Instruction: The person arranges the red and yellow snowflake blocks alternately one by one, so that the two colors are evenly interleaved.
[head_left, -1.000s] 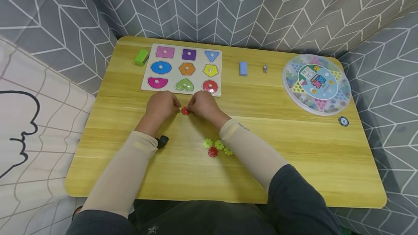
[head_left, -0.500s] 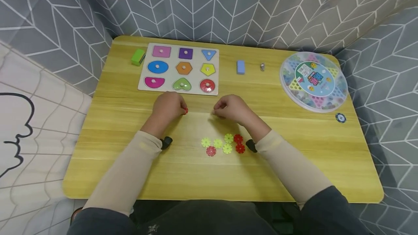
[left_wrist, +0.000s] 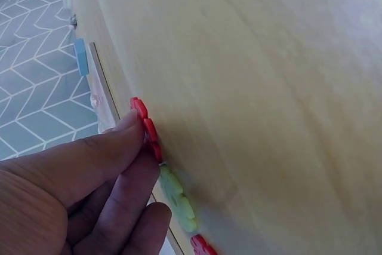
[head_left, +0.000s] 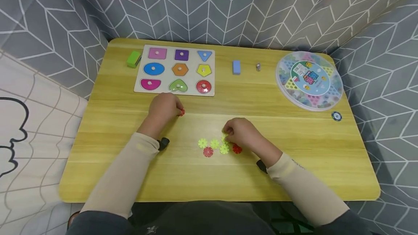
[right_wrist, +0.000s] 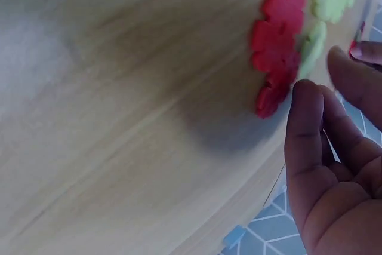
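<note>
At the far left we see a green block (head_left: 133,59) beside the shape puzzle board (head_left: 175,70) on the wooden table (head_left: 310,155). Nearer to us, our left hand (head_left: 164,108) pinches a red snowflake disc (head_left: 181,112) between thumb and fingers, just in front of the board. Further right lies a cluster of loose discs (head_left: 212,146), yellow-green and red, and our right hand (head_left: 243,134) rests over its right edge with fingers curled; we cannot tell whether they grip a piece. A blue block (head_left: 236,67) and a round game box (head_left: 308,80) sit beyond.
</note>
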Demonstrator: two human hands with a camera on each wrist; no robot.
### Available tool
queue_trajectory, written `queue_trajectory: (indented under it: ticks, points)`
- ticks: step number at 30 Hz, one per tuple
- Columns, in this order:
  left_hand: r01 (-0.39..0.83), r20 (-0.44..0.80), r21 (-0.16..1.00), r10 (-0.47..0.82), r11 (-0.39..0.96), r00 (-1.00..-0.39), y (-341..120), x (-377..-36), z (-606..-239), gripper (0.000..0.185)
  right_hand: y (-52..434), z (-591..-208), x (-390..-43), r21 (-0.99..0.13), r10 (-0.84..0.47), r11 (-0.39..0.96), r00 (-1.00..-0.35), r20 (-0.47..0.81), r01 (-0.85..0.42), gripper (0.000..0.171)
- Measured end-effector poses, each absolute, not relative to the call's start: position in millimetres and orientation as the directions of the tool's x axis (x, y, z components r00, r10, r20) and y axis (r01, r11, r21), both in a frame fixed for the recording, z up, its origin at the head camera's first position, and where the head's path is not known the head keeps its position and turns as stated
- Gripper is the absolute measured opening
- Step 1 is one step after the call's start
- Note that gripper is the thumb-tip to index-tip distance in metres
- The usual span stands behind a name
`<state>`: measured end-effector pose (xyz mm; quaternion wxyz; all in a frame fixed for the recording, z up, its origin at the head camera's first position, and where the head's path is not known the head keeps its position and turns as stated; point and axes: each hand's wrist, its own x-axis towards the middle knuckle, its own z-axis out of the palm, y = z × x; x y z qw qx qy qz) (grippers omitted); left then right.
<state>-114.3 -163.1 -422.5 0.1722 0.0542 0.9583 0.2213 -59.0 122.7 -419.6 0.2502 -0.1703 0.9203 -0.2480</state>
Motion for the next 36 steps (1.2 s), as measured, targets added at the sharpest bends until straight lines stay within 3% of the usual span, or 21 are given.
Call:
queue_trajectory:
  ticks: [7,15,21,36]
  points:
    - [0.030,-0.296,0.448,0.181,0.893,-0.938,-165,-114,-425,0.008,115,-423,-54,-0.436,-0.472,0.846,-0.810,-0.349,-0.306,0.020]
    - [0.020,-0.286,0.458,0.168,0.889,-0.943,-165,-114,-428,0.007,114,-424,-57,-0.393,-0.511,0.840,-0.788,-0.343,-0.373,0.015]
    - [0.020,-0.287,0.461,0.171,0.887,-0.943,-165,-115,-426,0.007,113,-424,-61,-0.390,-0.512,0.844,-0.772,-0.377,-0.369,0.014]
    - [0.020,-0.280,0.471,0.171,0.882,-0.945,-165,-114,-427,0.006,111,-428,-61,-0.419,-0.476,0.847,-0.815,-0.329,-0.326,0.029]
